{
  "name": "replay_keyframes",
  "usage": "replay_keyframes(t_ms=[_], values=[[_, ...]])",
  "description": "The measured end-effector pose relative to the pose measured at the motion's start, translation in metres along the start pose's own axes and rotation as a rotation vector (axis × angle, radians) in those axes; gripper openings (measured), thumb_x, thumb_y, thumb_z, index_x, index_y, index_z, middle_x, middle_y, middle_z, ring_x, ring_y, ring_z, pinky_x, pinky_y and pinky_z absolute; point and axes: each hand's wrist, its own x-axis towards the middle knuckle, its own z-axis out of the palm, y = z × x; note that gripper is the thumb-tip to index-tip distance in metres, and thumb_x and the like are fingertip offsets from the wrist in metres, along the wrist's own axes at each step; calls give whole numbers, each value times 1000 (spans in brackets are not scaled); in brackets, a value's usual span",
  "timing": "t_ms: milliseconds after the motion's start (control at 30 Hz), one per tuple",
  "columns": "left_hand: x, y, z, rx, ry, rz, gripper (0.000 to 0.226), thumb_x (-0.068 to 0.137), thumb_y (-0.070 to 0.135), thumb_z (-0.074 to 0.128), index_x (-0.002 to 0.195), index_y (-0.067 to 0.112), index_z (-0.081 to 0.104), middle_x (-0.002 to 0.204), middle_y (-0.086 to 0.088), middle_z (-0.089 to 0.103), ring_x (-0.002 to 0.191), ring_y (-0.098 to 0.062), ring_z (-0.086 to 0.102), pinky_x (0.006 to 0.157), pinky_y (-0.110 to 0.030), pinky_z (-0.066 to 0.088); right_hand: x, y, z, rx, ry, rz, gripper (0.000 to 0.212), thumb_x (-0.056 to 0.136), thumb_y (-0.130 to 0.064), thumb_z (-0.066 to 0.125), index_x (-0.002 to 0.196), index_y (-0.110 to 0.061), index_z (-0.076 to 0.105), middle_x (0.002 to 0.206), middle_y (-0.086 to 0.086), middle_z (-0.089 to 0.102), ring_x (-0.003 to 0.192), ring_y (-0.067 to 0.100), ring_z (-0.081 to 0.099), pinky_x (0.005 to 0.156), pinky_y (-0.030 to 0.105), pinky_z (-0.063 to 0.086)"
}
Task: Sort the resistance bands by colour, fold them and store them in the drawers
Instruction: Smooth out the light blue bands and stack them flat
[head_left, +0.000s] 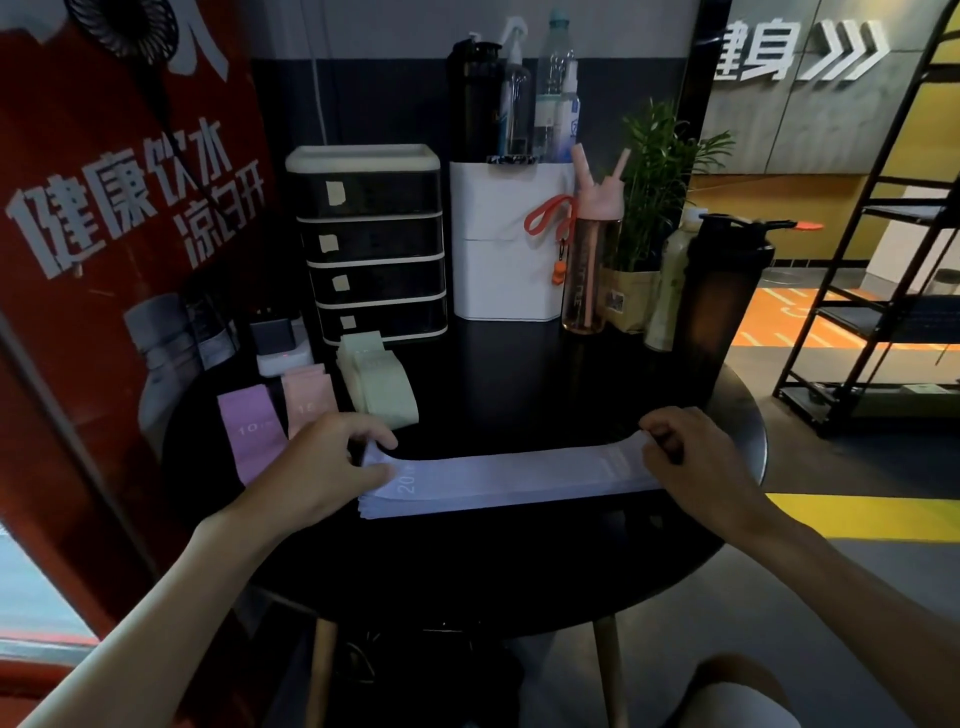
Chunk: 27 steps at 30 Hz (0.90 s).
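Stretched flat between both hands, a stack of pale blue bands (519, 480) lies on the dark round surface (467, 566). The left hand (332, 462) pinches one end, and the right hand (696, 457) curls its fingers round the other. Just beyond the left hand lie a purple band (252, 431), pink bands (306, 397) and green bands (376, 387). Farther back stand the drawers (371, 244), all closed.

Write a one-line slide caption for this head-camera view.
Left hand and right hand hold the ends of pale lilac bands laid flat on the black table.
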Motion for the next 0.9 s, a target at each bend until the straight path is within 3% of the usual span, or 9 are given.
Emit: replay_keyframes(t_ms=[67,133,233,333,433,533,600,700,900], values=[[-1,-4,1,22,-7,-8,28,85,27,77,107,34,62,93,5,57,68,3,54,65,-17,41,3,6,0,-15,-131,40,34,96,-12,55,130,-17,56,117,0,54,93,8,54,68,-1,37],[-2,-8,2,35,-31,-61,36,84,34,77,113,38,57,109,6,56,89,-3,59,81,-26,49,7,8,0,-31,-243,52,37,99,-14,49,135,-21,53,120,-3,53,102,10,52,69,4,39],[-2,-10,4,16,-85,-136,37,84,41,75,117,37,58,121,6,58,108,-9,59,96,-33,50,13,9,-1,-89,-330,14,26,100,-17,45,120,-25,60,115,-4,55,104,13,53,76,17,40],[-1,-9,2,26,-120,-145,39,86,40,73,122,29,61,127,6,57,116,-10,56,99,-29,46,18,9,-5,-116,-416,-21,12,99,-25,49,99,-35,56,105,-6,57,96,12,57,72,19,42],[3,-6,1,78,-157,-144,41,88,39,71,124,20,63,125,5,58,114,-11,56,91,-22,42,24,4,-12,-113,-476,-24,6,98,-27,54,100,-33,55,104,-3,56,94,11,56,74,22,44],[6,1,-2,99,-227,-153,33,91,35,69,118,15,67,115,2,65,100,-8,61,78,-15,45,29,-1,-15,-146,-577,13,19,99,-25,52,118,-24,52,114,-3,51,102,12,52,76,19,40],[8,5,-5,73,-282,-156,22,93,30,67,106,14,73,106,0,73,92,-10,67,82,-23,51,34,-4,-17,-153,-635,40,20,100,-24,51,120,-23,52,115,-3,51,103,11,52,79,19,40],[11,8,-9,53,-345,-157,15,94,28,67,98,18,77,100,-2,76,94,-19,69,92,-40,51,38,-6,-18,-148,-685,58,10,100,-23,51,107,-28,54,106,-3,56,94,6,55,73,20,42],[7,1,-5,74,-299,-132,16,94,33,65,106,23,66,107,6,67,96,-10,65,88,-30,53,34,-4,-22,-109,-660,32,5,100,-24,51,102,-28,50,98,-2,53,84,8,52,64,19,38]])
